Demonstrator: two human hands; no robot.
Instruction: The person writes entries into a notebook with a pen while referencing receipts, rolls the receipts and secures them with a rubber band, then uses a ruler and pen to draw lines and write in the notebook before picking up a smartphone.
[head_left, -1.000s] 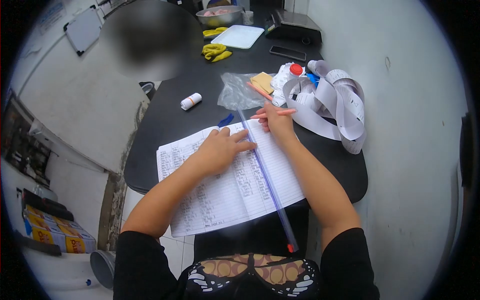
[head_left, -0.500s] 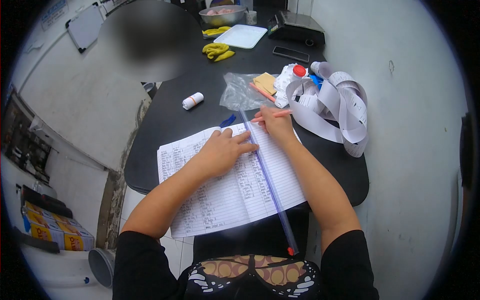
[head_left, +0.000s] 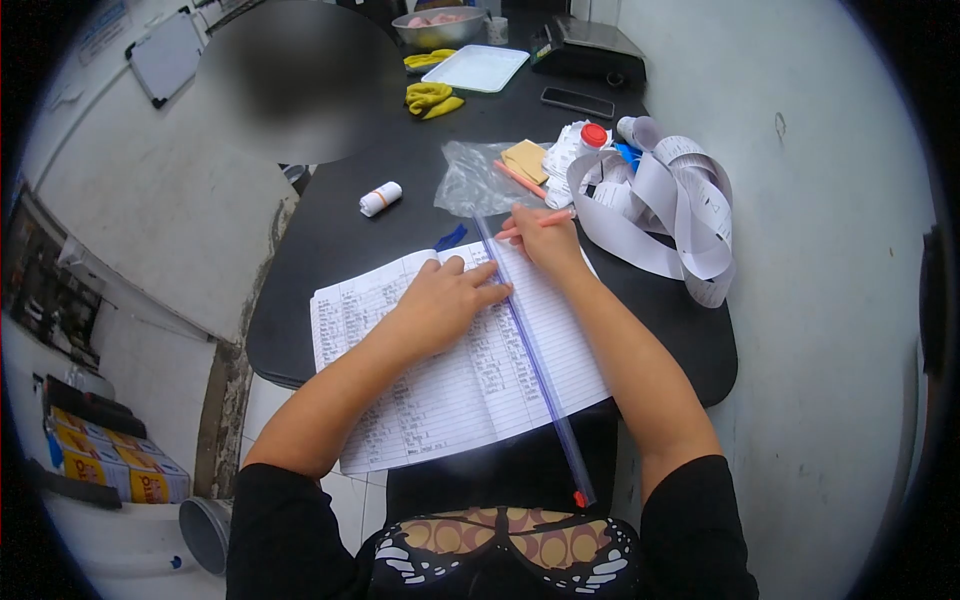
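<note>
An open lined notebook [head_left: 430,400] with columns of handwriting lies at the table's front edge. Across its right page runs a long clear ruler-like strip [head_left: 545,375] with a red end that sticks out past the table edge. My left hand [head_left: 447,298] lies flat with fingers spread, its fingertips on the strip. My right hand [head_left: 543,243] is closed round a pink pen [head_left: 555,217] near the top of the right page, close to the strip's upper end.
Behind the notebook are a plastic bag [head_left: 470,180], a paper roll [head_left: 380,199] and a second pink pen [head_left: 520,180]. Curled receipt paper [head_left: 690,210] lies right. Farther back are yellow gloves [head_left: 430,100], a white tray [head_left: 477,68], a phone [head_left: 577,102] and a scale [head_left: 587,55].
The pink pen in my right hand has tilted and shifted slightly, and that hand has turned a little over the page top. My left hand stays on the strip.
</note>
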